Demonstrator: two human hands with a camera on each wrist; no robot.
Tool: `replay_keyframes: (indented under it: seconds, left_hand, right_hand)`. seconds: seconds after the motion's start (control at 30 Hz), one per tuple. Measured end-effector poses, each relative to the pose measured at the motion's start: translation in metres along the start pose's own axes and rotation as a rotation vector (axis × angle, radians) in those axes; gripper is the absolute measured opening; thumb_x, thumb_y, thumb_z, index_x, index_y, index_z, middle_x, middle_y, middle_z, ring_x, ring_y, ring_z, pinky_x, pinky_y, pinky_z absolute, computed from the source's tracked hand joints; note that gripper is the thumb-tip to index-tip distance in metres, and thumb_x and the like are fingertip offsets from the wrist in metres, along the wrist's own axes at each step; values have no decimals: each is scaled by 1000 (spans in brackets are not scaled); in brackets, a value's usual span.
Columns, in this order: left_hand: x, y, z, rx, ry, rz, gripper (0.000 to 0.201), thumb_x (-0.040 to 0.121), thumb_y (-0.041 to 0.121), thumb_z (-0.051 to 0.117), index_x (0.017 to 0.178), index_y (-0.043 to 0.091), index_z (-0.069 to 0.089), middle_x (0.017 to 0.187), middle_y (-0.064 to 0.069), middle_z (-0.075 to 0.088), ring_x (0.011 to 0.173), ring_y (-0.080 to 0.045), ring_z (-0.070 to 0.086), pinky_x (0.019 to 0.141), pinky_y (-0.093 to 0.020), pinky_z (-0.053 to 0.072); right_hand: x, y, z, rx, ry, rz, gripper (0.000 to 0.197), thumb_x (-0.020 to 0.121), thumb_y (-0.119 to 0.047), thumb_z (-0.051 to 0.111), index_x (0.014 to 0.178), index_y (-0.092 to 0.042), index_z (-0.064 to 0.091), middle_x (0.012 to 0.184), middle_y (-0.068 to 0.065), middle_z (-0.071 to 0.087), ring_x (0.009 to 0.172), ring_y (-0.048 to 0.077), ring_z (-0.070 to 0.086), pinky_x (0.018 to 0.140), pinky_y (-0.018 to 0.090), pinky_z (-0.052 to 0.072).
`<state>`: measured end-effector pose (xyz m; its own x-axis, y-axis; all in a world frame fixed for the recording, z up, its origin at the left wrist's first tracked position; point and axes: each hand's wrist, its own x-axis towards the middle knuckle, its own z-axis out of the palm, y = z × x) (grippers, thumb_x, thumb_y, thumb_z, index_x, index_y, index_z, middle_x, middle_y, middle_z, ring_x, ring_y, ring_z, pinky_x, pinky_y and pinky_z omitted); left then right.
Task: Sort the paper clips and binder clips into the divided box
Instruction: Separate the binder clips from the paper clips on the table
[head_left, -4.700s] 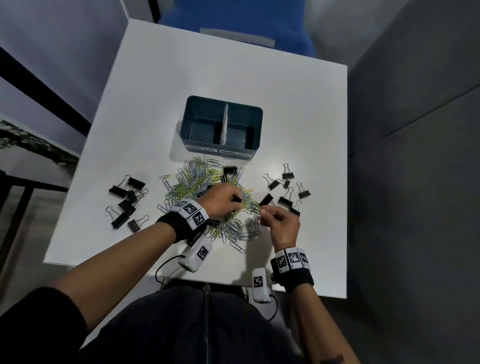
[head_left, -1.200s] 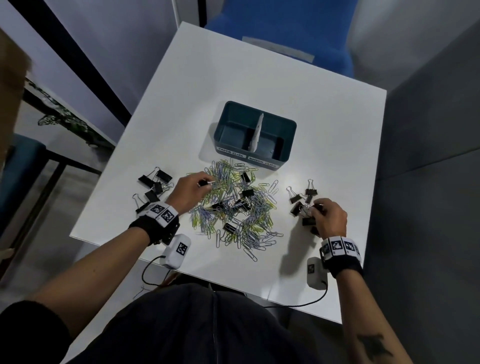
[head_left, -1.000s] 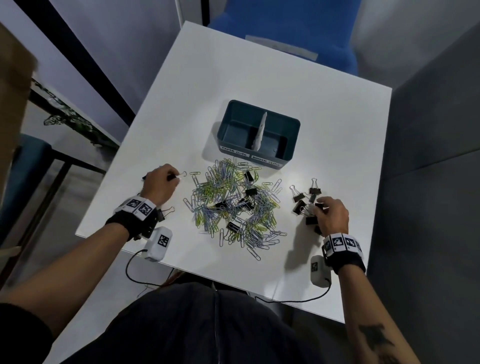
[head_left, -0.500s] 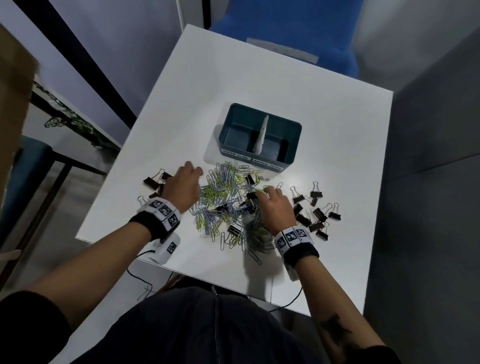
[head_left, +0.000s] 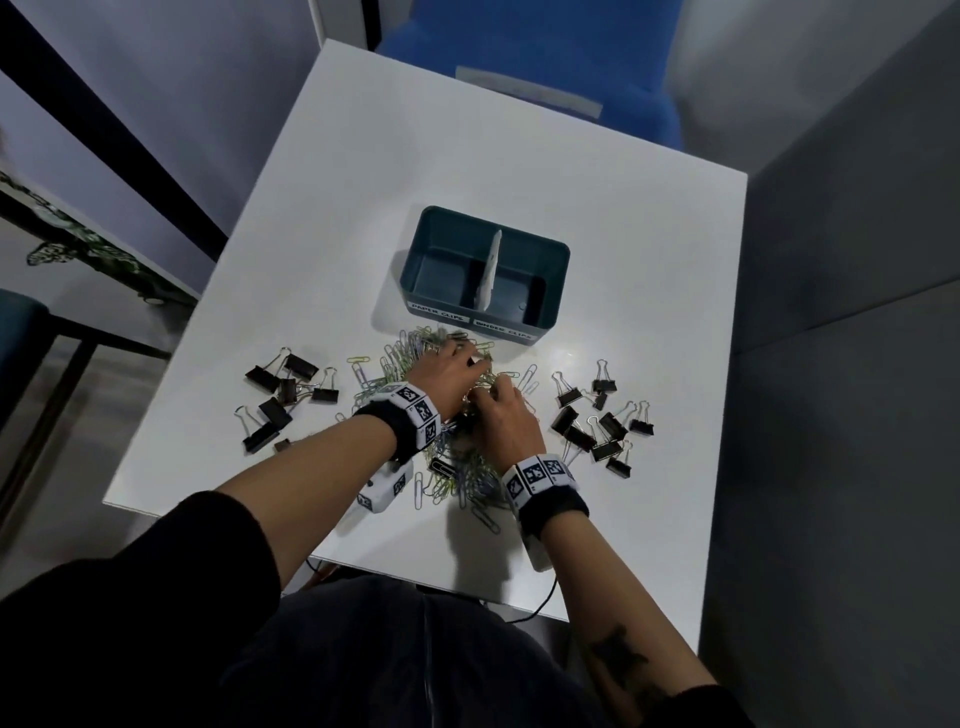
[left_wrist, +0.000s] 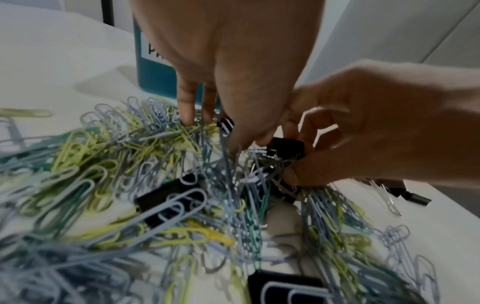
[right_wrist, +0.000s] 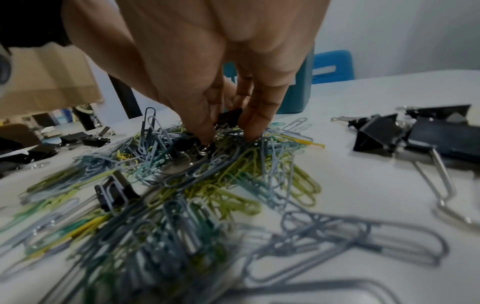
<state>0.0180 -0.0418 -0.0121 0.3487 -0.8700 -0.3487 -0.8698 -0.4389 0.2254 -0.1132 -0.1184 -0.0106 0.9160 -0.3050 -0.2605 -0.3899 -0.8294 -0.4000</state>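
Observation:
A mixed heap of coloured paper clips (head_left: 395, 364) with black binder clips buried in it lies in front of the teal divided box (head_left: 553, 291), whose two compartments look empty. My left hand (head_left: 457, 364) reaches into the far side of the heap, its fingers (left_wrist: 187, 111) pointing straight down into the paper clips (left_wrist: 109, 152). My right hand (head_left: 493, 397) meets it there. It pinches a black binder clip (right_wrist: 230, 118) between thumb and fingers, seen too in the left wrist view, the binder clip (left_wrist: 287, 147) tangled in paper clips.
Loose binder clips lie in two groups: one left of the heap (head_left: 283, 395), one right of it (head_left: 597, 421). The white table (head_left: 467, 156) ends close behind my wrists. A blue chair (head_left: 545, 62) stands beyond the far edge.
My left hand has come from the heap's left edge to its far middle. The right hand, earlier at the right-hand binder clips, now works in the heap beside the left.

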Motion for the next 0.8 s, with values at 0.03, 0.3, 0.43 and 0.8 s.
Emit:
replay_keyframes:
  seconds: [0.03, 0.3, 0.43, 0.8]
  left_hand:
    - [0, 1, 2, -14, 5, -9, 58, 78, 3, 64, 131, 16, 43, 139, -12, 39, 125, -35, 39, 88, -47, 51]
    - [-9, -4, 13, -182, 111, -42, 42, 74, 5, 69, 111, 6, 50, 129, -16, 45, 105, -31, 51, 71, -42, 55]
    - [-18, -7, 12, -332, 176, -73, 20, 79, 13, 66, 84, 14, 46, 109, -3, 47, 82, -15, 48, 64, -25, 41]
    - [-42, -25, 6, -312, 232, -130, 16, 85, 2, 57, 92, 16, 57, 97, 2, 55, 81, -15, 54, 62, -26, 50]
  right_hand:
    - [-2, 1, 2, 39, 7, 27, 46, 71, -14, 78, 110, -10, 54, 109, 12, 47, 90, 26, 49, 64, 38, 52]
    - [-18, 5, -1, 210, 126, 143, 19, 90, -23, 59, 91, -16, 41, 88, 3, 57, 69, 24, 51, 54, 33, 41]
    - [-26, 14, -13, 340, 205, 235, 26, 87, -24, 67, 85, -20, 41, 76, -6, 57, 64, 15, 55, 55, 30, 48]
    - [-47, 98, -44, 369, 456, 482, 15, 84, -15, 68, 98, -17, 63, 94, 4, 70, 84, 22, 65, 77, 32, 51]
